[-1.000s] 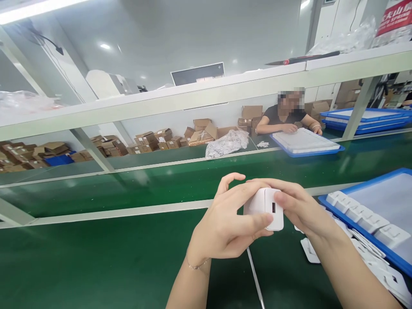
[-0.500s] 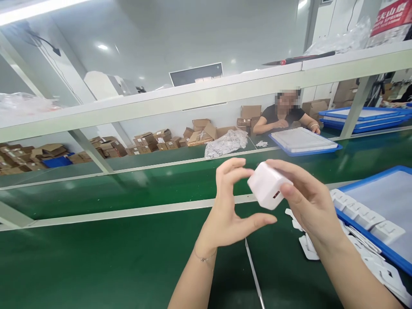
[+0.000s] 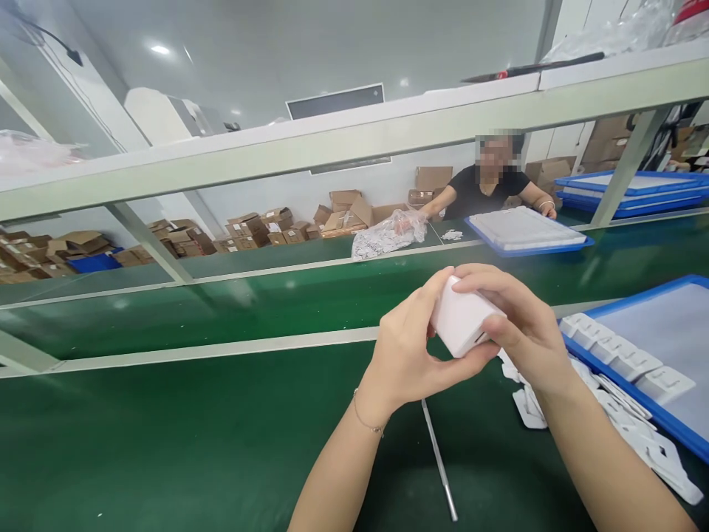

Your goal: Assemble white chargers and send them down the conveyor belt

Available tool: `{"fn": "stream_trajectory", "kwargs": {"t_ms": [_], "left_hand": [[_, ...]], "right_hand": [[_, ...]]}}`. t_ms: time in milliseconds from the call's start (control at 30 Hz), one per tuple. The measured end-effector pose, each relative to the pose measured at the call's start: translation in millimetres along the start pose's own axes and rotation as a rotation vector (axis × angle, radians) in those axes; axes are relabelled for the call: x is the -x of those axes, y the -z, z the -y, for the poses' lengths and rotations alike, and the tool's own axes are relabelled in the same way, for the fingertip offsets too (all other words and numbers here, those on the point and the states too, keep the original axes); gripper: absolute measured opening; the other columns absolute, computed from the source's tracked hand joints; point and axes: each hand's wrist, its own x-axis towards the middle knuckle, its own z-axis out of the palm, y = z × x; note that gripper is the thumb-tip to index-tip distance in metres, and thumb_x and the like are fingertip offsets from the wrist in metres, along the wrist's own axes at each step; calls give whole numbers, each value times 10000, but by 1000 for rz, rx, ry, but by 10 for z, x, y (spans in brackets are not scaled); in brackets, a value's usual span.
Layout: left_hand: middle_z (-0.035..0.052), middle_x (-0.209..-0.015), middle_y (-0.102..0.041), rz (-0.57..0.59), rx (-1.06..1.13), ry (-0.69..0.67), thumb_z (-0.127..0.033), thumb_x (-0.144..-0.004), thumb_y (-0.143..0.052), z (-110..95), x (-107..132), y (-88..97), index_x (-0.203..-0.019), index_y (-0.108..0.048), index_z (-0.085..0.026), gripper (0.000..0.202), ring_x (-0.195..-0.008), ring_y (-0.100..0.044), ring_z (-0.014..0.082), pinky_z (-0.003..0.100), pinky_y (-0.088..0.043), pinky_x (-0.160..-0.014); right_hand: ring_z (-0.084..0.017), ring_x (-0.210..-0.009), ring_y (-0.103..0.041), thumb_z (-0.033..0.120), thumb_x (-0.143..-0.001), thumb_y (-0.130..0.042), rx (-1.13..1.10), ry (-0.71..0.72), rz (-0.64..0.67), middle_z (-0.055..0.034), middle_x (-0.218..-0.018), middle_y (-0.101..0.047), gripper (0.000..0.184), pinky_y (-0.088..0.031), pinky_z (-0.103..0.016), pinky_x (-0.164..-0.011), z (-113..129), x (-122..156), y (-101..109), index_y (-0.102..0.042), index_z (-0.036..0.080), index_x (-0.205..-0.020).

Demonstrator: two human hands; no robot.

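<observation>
Between both hands, above the green table, is a white charger housing [image 3: 465, 318], a block with a slot on its lower right face. My left hand [image 3: 413, 347] is closed round its left side, the thumb stretched along underneath. My right hand [image 3: 518, 318] grips it from the right, fingers over the top and thumb on the slotted end. A thin metal rod [image 3: 439, 462] lies on the table below the hands. Flat white plastic pieces [image 3: 625, 428] are scattered to the right, partly behind my right forearm.
At right a blue-edged tray [image 3: 692, 281] holds a row of white blocks [image 3: 625, 355]. A rail and shelf [image 3: 310, 159] cross ahead. Beyond, a person [image 3: 492, 177] sits by another tray [image 3: 529, 229], one hand at a plastic bag [image 3: 388, 236]. Cardboard boxes [image 3: 255, 229] line the back.
My left hand has closed onto the housing from an open, spread pose. My right hand has kept its grip. Across the way, the person has reached an arm to the plastic bag.
</observation>
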Motion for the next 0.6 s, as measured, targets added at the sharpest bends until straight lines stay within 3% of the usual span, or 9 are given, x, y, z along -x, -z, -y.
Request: {"fn": "stream_trajectory", "kwargs": {"t_ms": [133, 267, 433, 600], "left_hand": [[83, -1068, -724, 34, -1, -73, -429, -833, -714, 26, -12, -1, -1338, -505, -188, 598, -583, -596, 102, 221, -498, -503], [42, -862, -713, 25, 31, -157, -380, -830, -695, 42, -13, -13, -1274, -553, -177, 508, -626, -623, 144, 252, -524, -564], [61, -895, -716, 18, 32, -128, -337, -831, -682, 66, 15, -35, -1294, -557, -156, 512, -660, -636, 145, 259, -537, -626], [2, -745, -648, 15, 64, -90, -368, -844, -659, 106, 25, -61, -1235, -606, -179, 438, -588, -568, 126, 255, -489, -582]], "right_hand": [[-295, -1199, -575, 512, -934, -627, 46, -2, 75, -65, -1294, -610, 317, -551, -399, -926, -30, -19, 79, -713, 332, -1181], [-300, -1307, -529, 460, -957, -614, -13, 5, 183, -24, -1319, -638, 283, -472, -429, -1060, -29, -38, 124, -716, 375, -1207], [-299, -1144, -630, 483, -936, -633, 23, -14, 145, -61, -1159, -698, 239, -530, -438, -957, -24, -24, 98, -760, 295, -1011], [-294, -1133, -630, 474, -944, -621, 58, -27, 71, -46, -1056, -708, 222, -534, -434, -961, -12, 11, 24, -749, 292, -944]]}}
